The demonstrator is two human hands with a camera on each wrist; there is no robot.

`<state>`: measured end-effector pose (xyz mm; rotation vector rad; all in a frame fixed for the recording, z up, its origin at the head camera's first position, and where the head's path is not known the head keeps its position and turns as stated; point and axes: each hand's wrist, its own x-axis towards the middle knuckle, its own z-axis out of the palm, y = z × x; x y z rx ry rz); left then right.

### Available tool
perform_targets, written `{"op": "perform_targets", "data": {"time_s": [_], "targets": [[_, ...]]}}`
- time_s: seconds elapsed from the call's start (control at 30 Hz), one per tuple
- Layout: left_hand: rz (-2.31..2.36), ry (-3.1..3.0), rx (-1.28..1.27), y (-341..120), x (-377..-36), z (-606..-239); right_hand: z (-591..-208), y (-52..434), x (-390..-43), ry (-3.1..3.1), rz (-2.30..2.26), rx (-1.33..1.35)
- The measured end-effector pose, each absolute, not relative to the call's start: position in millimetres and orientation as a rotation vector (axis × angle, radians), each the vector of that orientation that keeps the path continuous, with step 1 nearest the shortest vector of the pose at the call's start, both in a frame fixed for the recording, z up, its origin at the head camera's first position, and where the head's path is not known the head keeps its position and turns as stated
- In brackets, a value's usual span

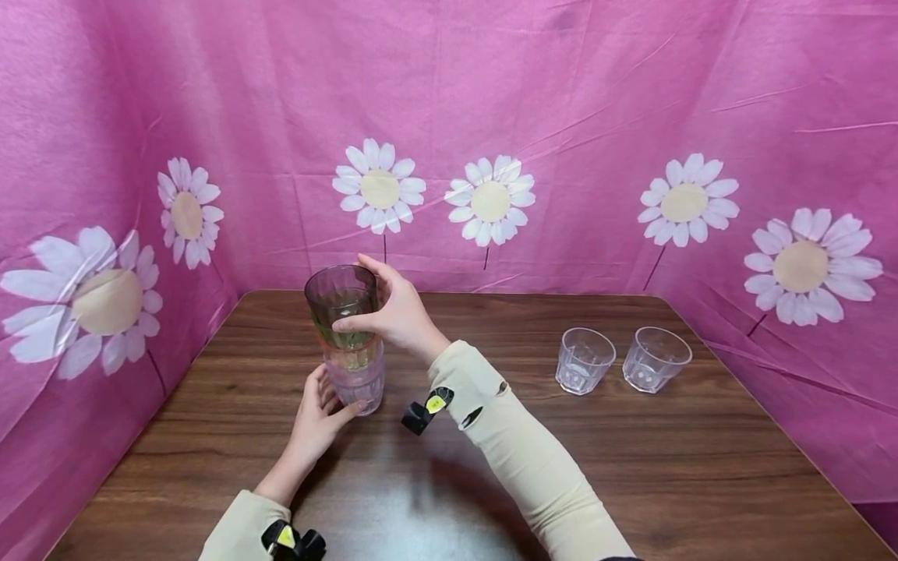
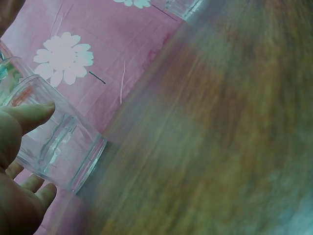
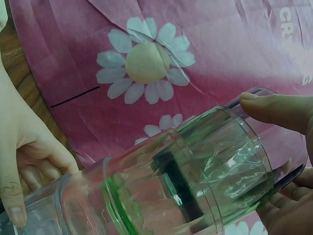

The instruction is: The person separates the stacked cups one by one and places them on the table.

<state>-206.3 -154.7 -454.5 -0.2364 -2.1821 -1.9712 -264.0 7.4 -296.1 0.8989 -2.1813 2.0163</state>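
Holding stack (image 1: 351,343) | both hands | two clear cups (image 1: 584,360)

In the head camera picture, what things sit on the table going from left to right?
Stack of cups held by both hands → clear cup → second clear cup.

Head camera high, looking forward and down over the bench (image 1: 631,483), left wrist camera low and close, blurred, right wrist camera closer still — all three share the stacked cups (image 1: 348,343).
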Motion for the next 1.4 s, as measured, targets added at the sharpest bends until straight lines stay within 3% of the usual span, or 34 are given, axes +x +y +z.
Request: {"op": "perform_targets", "data": {"time_s": [0.87,1.4], "targets": [[-1.943,-2.188,-0.235,-154.3,-203.6,-450.9,-294.1,10.4,-261.8,-2.225,1.822,0.89],[-1.962,-2.189,-0.227,-154.1,-205.1,-450.8,-283.7,15.6,-264.8,-2.025,2.036,0.867]]}}
